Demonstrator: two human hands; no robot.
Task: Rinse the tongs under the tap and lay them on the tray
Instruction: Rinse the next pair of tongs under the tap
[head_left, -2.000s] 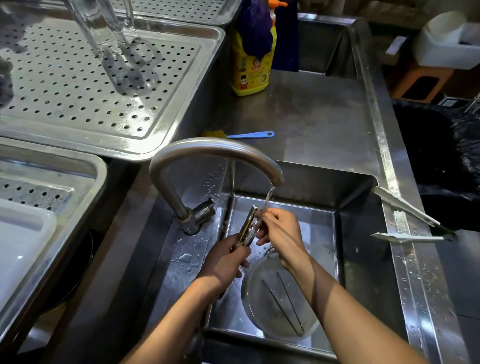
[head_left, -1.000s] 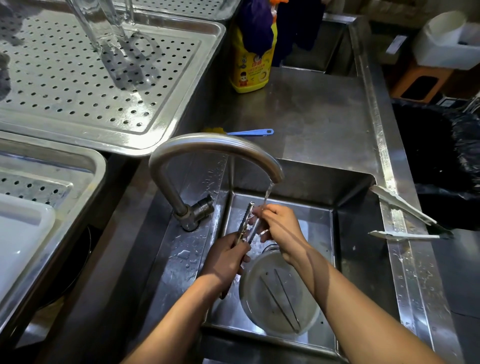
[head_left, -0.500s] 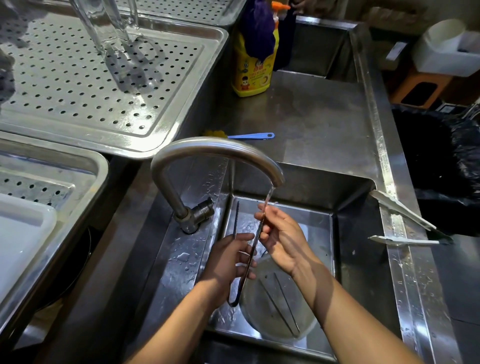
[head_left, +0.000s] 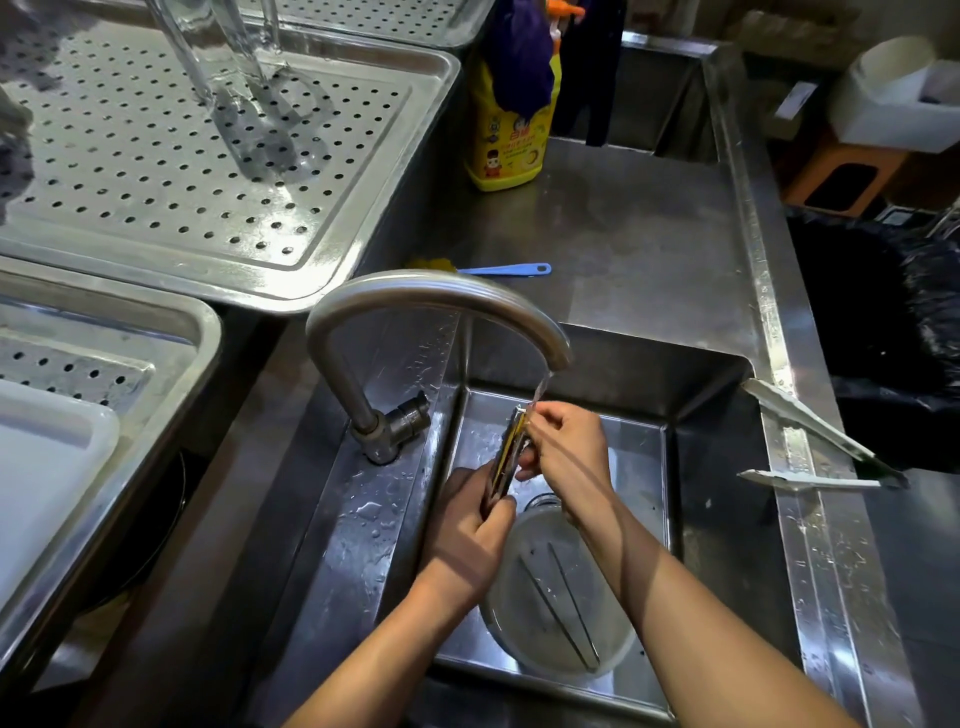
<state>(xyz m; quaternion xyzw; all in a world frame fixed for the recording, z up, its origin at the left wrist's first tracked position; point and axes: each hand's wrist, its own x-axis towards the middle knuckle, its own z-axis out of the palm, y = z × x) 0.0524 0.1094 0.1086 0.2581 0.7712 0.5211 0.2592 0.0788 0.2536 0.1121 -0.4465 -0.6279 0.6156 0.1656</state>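
- The left hand (head_left: 467, 535) is curled round the lower end of the tongs (head_left: 505, 460), which are gripped just below the mouth of the tap (head_left: 441, 299).
- The right hand (head_left: 569, 449) is closed on the upper end, its fingertips pinched where the water (head_left: 540, 387) lands.
- The tongs are narrow, flat and metallic, with both arms pressed together. They are held tilted, tips toward the spout, and not on any tray.
- The tap is a brushed steel tube bent into a wide arch, with a stubby valve at its foot.
- Beneath the tap, a deep steel sink (head_left: 722, 467) is beaded with droplets. A round translucent tub (head_left: 524, 639) is set on its floor, and two thin metal strips (head_left: 574, 608) are laid inside.
- Right of the tap, a second pair of pale tongs (head_left: 810, 425) is rested splayed across the sink's rim.
- Behind and left of the tap, a shallow perforated steel tray (head_left: 156, 171) is seen, with a clear glass vessel (head_left: 223, 57) stood on it.
- Behind the tap, a yellow plastic bottle (head_left: 511, 140) is stood on the steel counter.
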